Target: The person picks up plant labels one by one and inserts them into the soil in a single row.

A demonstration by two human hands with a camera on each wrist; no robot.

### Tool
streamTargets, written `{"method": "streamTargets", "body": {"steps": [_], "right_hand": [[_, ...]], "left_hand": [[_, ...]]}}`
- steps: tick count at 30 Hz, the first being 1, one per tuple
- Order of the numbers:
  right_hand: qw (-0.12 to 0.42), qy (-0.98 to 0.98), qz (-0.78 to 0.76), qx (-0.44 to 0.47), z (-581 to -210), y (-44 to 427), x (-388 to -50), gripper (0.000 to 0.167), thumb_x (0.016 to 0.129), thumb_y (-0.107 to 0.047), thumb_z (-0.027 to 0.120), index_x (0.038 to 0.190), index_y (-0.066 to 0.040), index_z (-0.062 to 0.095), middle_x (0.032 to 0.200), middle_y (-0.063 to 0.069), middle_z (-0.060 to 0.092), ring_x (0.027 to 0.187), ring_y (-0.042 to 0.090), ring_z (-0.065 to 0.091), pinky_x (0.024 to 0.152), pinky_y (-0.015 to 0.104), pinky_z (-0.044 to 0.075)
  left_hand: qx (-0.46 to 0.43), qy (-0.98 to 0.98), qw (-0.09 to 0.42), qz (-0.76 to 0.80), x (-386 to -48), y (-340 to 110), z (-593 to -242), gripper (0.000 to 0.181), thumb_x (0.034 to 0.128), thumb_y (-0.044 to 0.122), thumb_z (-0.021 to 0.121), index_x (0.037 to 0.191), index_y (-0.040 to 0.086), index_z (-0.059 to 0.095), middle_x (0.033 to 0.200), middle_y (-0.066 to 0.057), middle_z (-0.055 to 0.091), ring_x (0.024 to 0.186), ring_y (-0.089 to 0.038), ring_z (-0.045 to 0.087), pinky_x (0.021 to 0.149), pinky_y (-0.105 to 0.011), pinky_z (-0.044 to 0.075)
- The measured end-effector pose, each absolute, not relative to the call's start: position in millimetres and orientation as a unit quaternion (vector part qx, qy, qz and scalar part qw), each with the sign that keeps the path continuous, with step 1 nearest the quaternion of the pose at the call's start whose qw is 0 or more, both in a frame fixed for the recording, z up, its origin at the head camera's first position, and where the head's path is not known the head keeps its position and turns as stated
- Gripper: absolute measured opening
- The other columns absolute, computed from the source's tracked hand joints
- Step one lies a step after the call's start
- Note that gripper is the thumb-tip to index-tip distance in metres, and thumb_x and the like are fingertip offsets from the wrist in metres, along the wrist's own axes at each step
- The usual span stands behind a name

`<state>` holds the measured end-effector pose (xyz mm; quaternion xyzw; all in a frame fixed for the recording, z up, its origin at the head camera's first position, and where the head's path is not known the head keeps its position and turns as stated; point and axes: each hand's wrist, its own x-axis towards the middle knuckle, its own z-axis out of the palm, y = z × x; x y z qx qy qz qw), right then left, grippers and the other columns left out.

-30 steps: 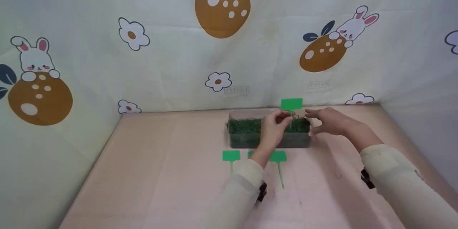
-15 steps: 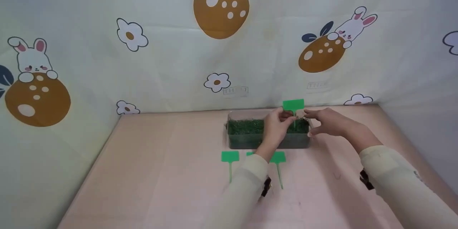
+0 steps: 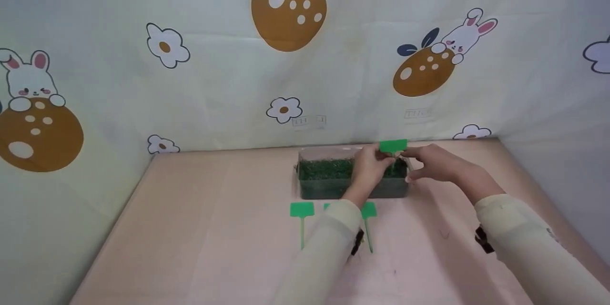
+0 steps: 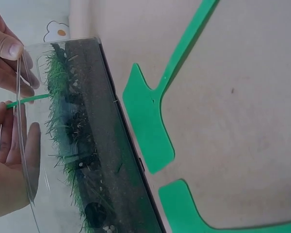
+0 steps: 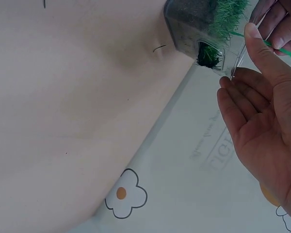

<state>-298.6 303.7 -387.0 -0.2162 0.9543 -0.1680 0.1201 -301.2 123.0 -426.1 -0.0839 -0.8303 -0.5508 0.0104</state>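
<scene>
A clear plastic box (image 3: 329, 188) holds dark soil (image 4: 89, 102) under bright green grass (image 3: 326, 168). My left hand (image 3: 368, 167) pinches the thin stem of a green T-shaped plant label (image 3: 393, 146) above the box's right half. Its stem reaches down to the grass, as the left wrist view shows; whether its tip is in the soil is hidden. My right hand (image 3: 436, 163) holds the box's right end, with the thumb at the rim and the other fingers by the corner in the right wrist view (image 5: 266, 111).
More green plant labels lie on the pink tabletop in front of the box: a left one (image 3: 302, 209), a right one (image 3: 369, 210), and one between mostly covered by the left sleeve (image 3: 329, 243). A patterned cloth wall (image 3: 228, 105) rises behind the box.
The label in my left hand has gone down toward the grass, with its flat head now lower. My right hand stays at the box's right end. The whole head view has shifted slightly.
</scene>
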Motion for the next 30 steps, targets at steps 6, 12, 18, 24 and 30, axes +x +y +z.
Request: {"method": "streamTargets", "body": {"steps": [6, 12, 18, 24, 30], "right_hand": [[0.121, 0.950, -0.191, -0.214, -388, 304, -299, 0.069, 0.087, -0.019, 0.077, 0.148, -0.003, 0.046, 0.148, 0.021, 0.051, 0.133, 0.047, 0.050, 0.106, 0.058, 0.043], [0.117, 0.950, -0.197, -0.213, -388, 306, -298, 0.069, 0.087, -0.018, 0.077, 0.148, -0.004, 0.047, 0.148, 0.021, 0.050, 0.133, 0.047, 0.050, 0.106, 0.058, 0.043], [0.120, 0.951, -0.199, -0.204, -389, 307, -298, 0.065, 0.088, -0.018, 0.076, 0.146, -0.006, 0.050, 0.149, 0.021, 0.050, 0.132, 0.048, 0.051, 0.105, 0.058, 0.044], [0.127, 0.952, -0.197, -0.197, -390, 307, -298, 0.068, 0.088, -0.019, 0.076, 0.148, -0.007, 0.047, 0.149, 0.020, 0.050, 0.132, 0.048, 0.050, 0.105, 0.058, 0.044], [0.127, 0.953, -0.195, -0.195, -390, 306, -298, 0.069, 0.088, -0.019, 0.076, 0.149, -0.006, 0.045, 0.149, 0.020, 0.050, 0.132, 0.049, 0.050, 0.105, 0.058, 0.045]], "left_hand": [[-0.063, -0.864, -0.009, -0.499, -303, 124, -425, 0.005, 0.0896, 0.017, 0.075, 0.091, 0.015, 0.071, 0.089, 0.002, 0.071, 0.081, -0.010, 0.066, 0.072, -0.027, 0.054], [-0.045, -0.890, -0.019, -0.454, -306, 127, -422, 0.007, 0.0883, 0.020, 0.077, 0.086, 0.017, 0.072, 0.083, 0.003, 0.071, 0.069, -0.009, 0.063, 0.067, -0.027, 0.053], [-0.048, -0.902, -0.013, -0.430, -308, 130, -426, 0.012, 0.0882, 0.020, 0.077, 0.080, 0.016, 0.069, 0.077, 0.004, 0.068, 0.063, -0.006, 0.057, 0.062, -0.026, 0.049], [-0.035, -0.912, -0.014, -0.409, -308, 132, -427, 0.012, 0.0889, 0.019, 0.077, 0.080, 0.017, 0.069, 0.073, 0.005, 0.065, 0.059, -0.007, 0.052, 0.057, -0.025, 0.043], [-0.014, -0.919, -0.021, -0.394, -308, 134, -427, 0.008, 0.0907, 0.022, 0.075, 0.086, 0.016, 0.074, 0.073, 0.004, 0.068, 0.056, -0.008, 0.051, 0.055, -0.027, 0.043]]}}
